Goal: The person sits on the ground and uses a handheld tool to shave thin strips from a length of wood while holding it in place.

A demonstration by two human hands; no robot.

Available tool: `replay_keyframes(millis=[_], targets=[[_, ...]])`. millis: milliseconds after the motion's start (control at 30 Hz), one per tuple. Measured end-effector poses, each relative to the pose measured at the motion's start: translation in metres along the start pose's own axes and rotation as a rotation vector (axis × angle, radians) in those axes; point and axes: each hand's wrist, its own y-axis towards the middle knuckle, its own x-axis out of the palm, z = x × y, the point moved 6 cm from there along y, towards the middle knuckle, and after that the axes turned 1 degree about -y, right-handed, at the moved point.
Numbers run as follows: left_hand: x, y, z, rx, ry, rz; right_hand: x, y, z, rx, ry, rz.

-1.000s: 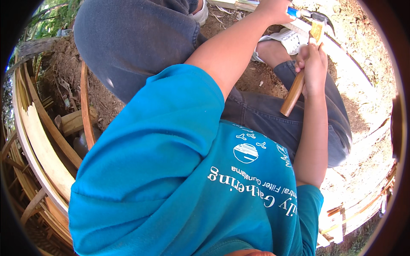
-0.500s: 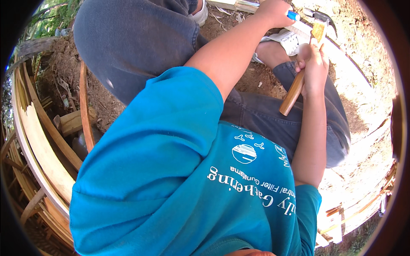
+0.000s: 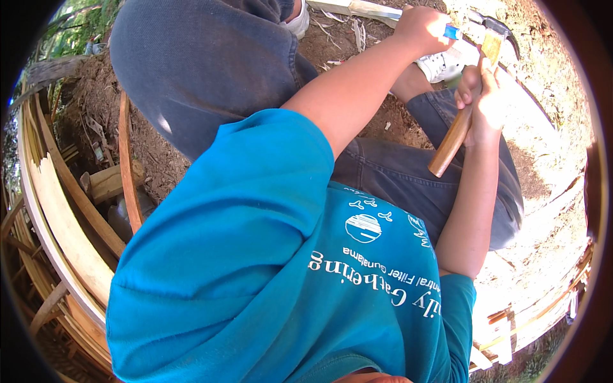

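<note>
Beneath the left hand (image 3: 423, 32) and the right hand (image 3: 486, 113), one stretch of bare brown earth (image 3: 387, 121), sunlit to the right. Nearer the body than both hands, one teal T-shirt (image 3: 242, 223) with white printing. Left of the left hand and under the right, one pair of dark trousers (image 3: 204, 70): two legs, left knee raised, right leg folded below the right forearm. Far out left of both hands, a heap of long wood strips (image 3: 75, 230), too many and too overlapped to count; one curved brown strip (image 3: 128, 159) stands apart on its near side, one short wood block (image 3: 108, 184) close by. Just past the left hand, pale lumber (image 3: 338, 6), number of pieces unclear. Two white shoes: one (image 3: 299, 23) left of the left hand, the other (image 3: 440, 67) just below it in view. One hammer (image 3: 452, 145), wooden handle, dark head. One blue-handled tool (image 3: 452, 32), its far end not clear. A few shavings (image 3: 360, 35) left of the left hand.

Pose: left arm stretched forward and across to the right, fist closed round the blue handle, its butt poking out toward the hammer head. Right elbow bent, forearm upright in view, fingers wrapped round the hammer handle, thumb laid along it; head just beyond the thumb, handle end slanting back toward the lap.
</note>
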Motion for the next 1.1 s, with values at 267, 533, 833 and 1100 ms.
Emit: replay_keyframes(millis=[267,533,833,1100], targets=[[-0.014,0.002,0.011,0.042,-0.086,0.046,0.004,-0.004,0.003,0.025,-0.029,-0.035],[-0.014,0.005,0.014,0.036,-0.112,0.027,0.000,-0.005,0.001,0.006,-0.054,0.015],[-0.016,0.000,0.012,0.091,-0.135,0.126,0.009,-0.022,0.009,0.029,-0.175,0.132],[-0.019,0.017,0.012,-0.018,-0.138,-0.043,0.015,-0.042,-0.001,-0.039,-0.206,0.178]])
